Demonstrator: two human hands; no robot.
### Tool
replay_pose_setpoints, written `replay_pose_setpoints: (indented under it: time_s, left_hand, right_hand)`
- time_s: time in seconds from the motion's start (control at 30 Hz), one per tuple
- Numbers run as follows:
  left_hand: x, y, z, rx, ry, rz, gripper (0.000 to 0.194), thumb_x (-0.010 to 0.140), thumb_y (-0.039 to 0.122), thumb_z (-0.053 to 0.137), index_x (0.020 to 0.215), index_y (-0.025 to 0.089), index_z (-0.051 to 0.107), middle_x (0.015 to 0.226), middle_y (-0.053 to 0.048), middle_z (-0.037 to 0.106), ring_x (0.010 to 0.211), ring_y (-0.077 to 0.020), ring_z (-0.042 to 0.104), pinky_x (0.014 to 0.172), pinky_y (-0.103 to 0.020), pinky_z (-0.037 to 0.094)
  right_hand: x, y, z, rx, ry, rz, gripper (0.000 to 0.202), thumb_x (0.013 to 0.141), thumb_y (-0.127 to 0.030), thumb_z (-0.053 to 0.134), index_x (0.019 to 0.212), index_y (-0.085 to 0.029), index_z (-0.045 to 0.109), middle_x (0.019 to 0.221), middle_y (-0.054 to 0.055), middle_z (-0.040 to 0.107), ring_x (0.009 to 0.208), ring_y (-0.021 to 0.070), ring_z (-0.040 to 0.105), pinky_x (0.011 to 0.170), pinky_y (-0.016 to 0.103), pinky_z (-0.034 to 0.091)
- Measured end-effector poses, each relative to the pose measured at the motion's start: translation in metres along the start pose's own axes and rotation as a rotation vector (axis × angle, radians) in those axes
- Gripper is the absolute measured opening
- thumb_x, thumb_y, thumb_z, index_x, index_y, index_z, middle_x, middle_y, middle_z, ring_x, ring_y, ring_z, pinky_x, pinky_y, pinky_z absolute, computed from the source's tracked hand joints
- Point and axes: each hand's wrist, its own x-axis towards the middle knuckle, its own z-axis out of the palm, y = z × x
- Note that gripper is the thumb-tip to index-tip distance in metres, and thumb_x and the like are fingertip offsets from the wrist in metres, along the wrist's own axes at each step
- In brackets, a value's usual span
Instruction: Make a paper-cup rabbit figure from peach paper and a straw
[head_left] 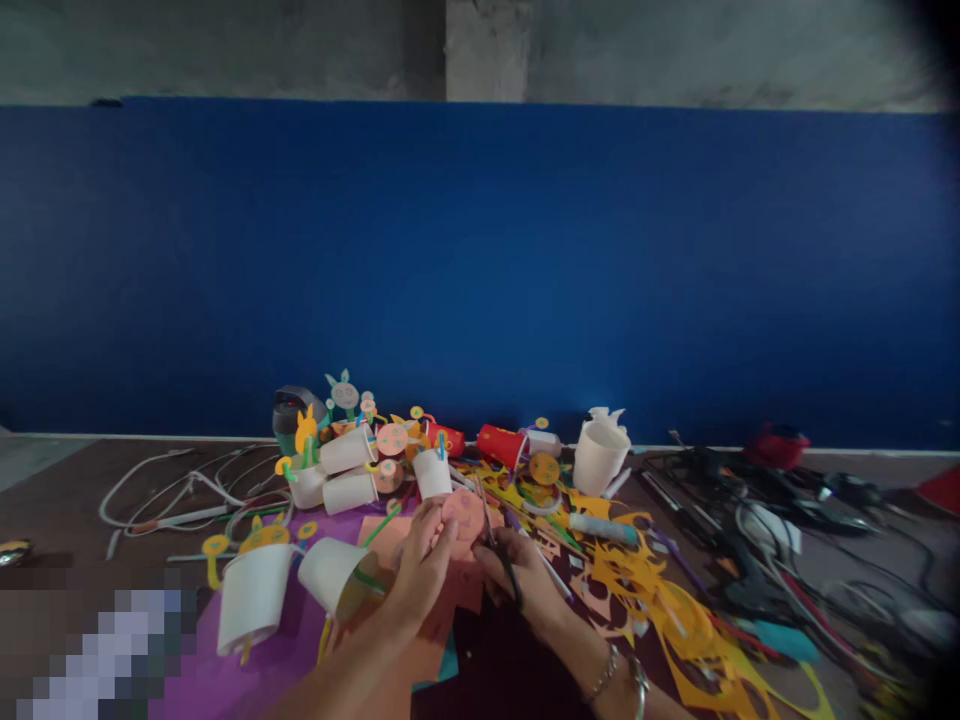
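My left hand (426, 555) is closed on a round pink paper cutout (465, 512) with a face drawn on it. In my right hand (525, 575) is a pair of dark-handled scissors (512, 578), its blades pointing up along the cutout's right edge. Whether the blades touch the paper I cannot tell. Sheets of orange-pink paper (424, 640) lie beneath both hands. Just behind the cutout a white paper cup (433, 474) stands with a blue-green strip at its rim. Left of my left hand, another white cup (334, 573) lies tilted.
Several decorated cups (255, 595) crowd the left, over purple paper (191, 665). Yellow paper scraps (637, 570) spread to the right. A tall white cup (600, 455) stands behind them. Black cables and a glue gun (750, 580) lie far right; a white cable (161, 480) coils at left.
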Motion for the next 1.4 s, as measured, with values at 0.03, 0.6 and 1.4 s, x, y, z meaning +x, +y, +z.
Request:
replay_pose_setpoints:
  time_s: [0.03, 0.6, 1.4]
  left_hand:
    - [0.0, 0.0, 0.0, 0.008, -0.003, -0.004, 0.026, 0.087, 0.039, 0.047, 0.097, 0.02, 0.061, 0.098, -0.006, 0.06, 0.091, -0.0214, 0.054, 0.077, -0.03, 0.042]
    - [0.002, -0.007, 0.001, -0.018, 0.074, 0.012, 0.021, 0.087, 0.038, 0.047, 0.082, 0.019, 0.056, 0.086, -0.003, 0.055, 0.086, -0.0189, 0.052, 0.076, -0.028, 0.041]
    - [0.003, 0.004, -0.002, 0.076, 0.052, 0.036, 0.024, 0.083, 0.039, 0.051, 0.084, 0.019, 0.063, 0.09, -0.005, 0.063, 0.08, -0.0183, 0.056, 0.066, -0.025, 0.041]
  right_hand:
    - [0.0, 0.0, 0.0, -0.004, 0.006, 0.001, 0.036, 0.066, -0.046, 0.071, 0.072, -0.017, 0.05, 0.044, -0.01, 0.043, 0.033, 0.004, 0.035, 0.034, 0.017, 0.028]
    - [0.0, -0.003, 0.0, 0.005, 0.01, 0.023, 0.035, 0.068, -0.044, 0.071, 0.067, -0.017, 0.049, 0.041, -0.011, 0.038, 0.032, 0.0029, 0.03, 0.032, 0.016, 0.022]
    - [0.009, 0.009, -0.011, 0.098, 0.24, -0.074, 0.037, 0.075, -0.053, 0.061, 0.076, -0.018, 0.05, 0.042, -0.007, 0.051, 0.027, 0.0049, 0.037, 0.027, 0.014, 0.024]
